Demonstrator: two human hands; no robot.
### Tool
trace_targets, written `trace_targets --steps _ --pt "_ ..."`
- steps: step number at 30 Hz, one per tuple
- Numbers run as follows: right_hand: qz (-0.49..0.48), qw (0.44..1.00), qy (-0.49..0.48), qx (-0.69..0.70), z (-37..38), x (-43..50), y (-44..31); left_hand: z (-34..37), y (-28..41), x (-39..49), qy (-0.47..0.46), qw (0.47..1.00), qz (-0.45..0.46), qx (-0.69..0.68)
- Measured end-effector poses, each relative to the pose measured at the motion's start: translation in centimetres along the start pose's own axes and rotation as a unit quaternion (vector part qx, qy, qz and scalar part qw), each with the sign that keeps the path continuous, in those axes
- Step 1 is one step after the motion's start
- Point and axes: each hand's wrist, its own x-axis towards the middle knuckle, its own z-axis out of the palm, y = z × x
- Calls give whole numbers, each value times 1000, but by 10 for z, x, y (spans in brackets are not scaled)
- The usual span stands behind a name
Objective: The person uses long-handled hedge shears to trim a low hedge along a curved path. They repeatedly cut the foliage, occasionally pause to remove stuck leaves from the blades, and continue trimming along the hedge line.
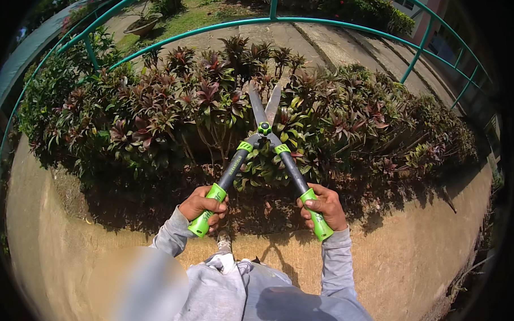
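Note:
A pair of hedge shears (264, 128) with green grips and dark handles points away from me, its blades parted in a V. My left hand (205, 207) is closed around the left grip, and my right hand (324, 205) around the right one. The blade tips lie over the top of a leafy hedge (140, 109) with dark red and green leaves. Bare stems show in the hedge's lower middle, left of the shears. Whether any leaf lies between the blades is hard to tell.
A green metal railing (218, 26) curves behind the hedge. Beyond it are concrete slabs (295, 40), grass and a potted plant (142, 26). My shoe (224, 242) stands at the edge of the concrete path (392, 257), where shaded soil and dry leaves lie under the hedge.

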Motion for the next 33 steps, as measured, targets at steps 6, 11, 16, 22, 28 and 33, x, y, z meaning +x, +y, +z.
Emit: trace_targets --steps 6,11,16,22,28,33 --pt "-51 998 -16 28 16 57 -1 -44 56 43 -39 999 -3 25" --pt "-52 997 50 2 35 66 2 -64 90 57 -50 997 -41 46" --pt "-54 993 100 11 99 92 18 -33 90 67 -43 998 -31 19" --pt "-91 989 99 57 128 80 39 -42 97 50 -47 998 -41 -13" --pt "-101 982 163 -5 115 13 8 -61 124 44 -134 985 -109 -8" --pt "-98 976 193 4 106 -11 9 -39 117 61 -172 973 -153 -12"
